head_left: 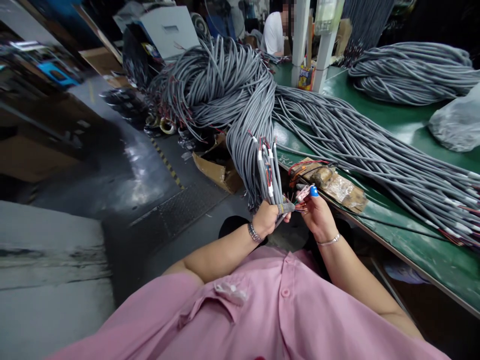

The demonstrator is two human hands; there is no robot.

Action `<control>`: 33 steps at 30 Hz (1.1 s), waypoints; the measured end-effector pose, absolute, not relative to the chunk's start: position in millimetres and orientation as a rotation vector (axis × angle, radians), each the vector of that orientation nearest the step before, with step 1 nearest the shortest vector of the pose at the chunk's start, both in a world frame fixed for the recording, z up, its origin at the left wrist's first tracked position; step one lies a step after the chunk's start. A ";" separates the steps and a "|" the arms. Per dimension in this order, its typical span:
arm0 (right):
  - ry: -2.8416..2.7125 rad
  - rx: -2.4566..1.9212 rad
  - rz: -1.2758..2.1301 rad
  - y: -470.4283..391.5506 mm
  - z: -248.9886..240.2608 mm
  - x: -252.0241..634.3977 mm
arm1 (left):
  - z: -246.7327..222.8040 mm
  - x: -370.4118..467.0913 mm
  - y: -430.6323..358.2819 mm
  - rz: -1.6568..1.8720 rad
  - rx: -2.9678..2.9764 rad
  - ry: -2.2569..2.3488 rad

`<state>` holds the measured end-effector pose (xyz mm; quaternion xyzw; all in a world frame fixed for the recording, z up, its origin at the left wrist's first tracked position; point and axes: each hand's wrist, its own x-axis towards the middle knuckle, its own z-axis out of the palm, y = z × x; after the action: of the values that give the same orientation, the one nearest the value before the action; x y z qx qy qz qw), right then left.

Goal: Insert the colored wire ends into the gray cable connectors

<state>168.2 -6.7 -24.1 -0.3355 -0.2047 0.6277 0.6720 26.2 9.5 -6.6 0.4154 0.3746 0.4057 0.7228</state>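
My left hand (265,220), with a watch on the wrist, is closed around grey cables (276,187). Their stripped ends show red, blue and white wires and white sleeves. One cable end (287,207) points from this hand toward the right, its thin coloured wires fanned out. My right hand (318,217) pinches at those thin wires (299,206), and a blue cover (314,191) sits on one fingertip. A small pale pinkish piece (303,194) lies at its fingers; I cannot make out what it is.
A large heap of grey cables (225,75) hangs over the corner of the green table (408,250). More cables (360,135) stretch right, past a wooden block (337,187) wrapped in tape. A cardboard box (215,167) stands below. A person (273,32) sits behind.
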 end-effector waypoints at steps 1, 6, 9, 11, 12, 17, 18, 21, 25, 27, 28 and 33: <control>-0.453 -0.755 1.419 -6.6 -24.3 168.4 | -7.2 26.0 9.1 0.894 0.921 0.824; -0.394 -0.756 1.519 -7.4 -24.3 170.8 | -10.8 18.8 3.1 0.929 0.943 0.789; -0.397 -0.769 1.557 -7.5 -25.9 171.8 | -12.3 13.6 -1.7 0.977 0.946 0.779; -0.418 -0.772 1.525 -7.2 -27.6 171.7 | -12.3 12.7 -3.2 1.003 0.924 0.781; -0.428 -0.771 1.499 -7.1 -28.4 171.5 | -11.9 13.2 -3.3 1.014 0.913 0.779; -0.424 -0.770 1.446 -7.5 -31.1 170.0 | -6.9 21.9 0.7 1.035 0.879 0.790; -0.429 -0.770 1.430 -8.0 -31.8 169.3 | -5.8 24.0 1.6 1.034 0.871 0.800; -0.475 -0.817 1.238 -8.7 -36.0 166.1 | -3.3 28.7 3.6 1.036 0.839 0.814; -0.512 -0.846 1.096 -6.0 -40.9 162.6 | -2.8 31.3 4.6 1.029 0.838 0.821; -0.477 -0.767 1.231 -3.6 -40.2 162.1 | -3.5 31.6 4.9 1.035 0.833 0.822; -0.444 -0.723 1.306 -2.4 -39.1 162.1 | -4.0 31.6 5.1 1.039 0.829 0.822; -0.299 -0.620 1.449 2.1 -33.1 162.0 | -6.5 30.7 4.9 1.028 0.859 0.831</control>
<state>162.0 2.1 -33.1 -0.2777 -0.1342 0.6494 0.6951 30.7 4.9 -6.5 0.3863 0.3739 0.4623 0.7051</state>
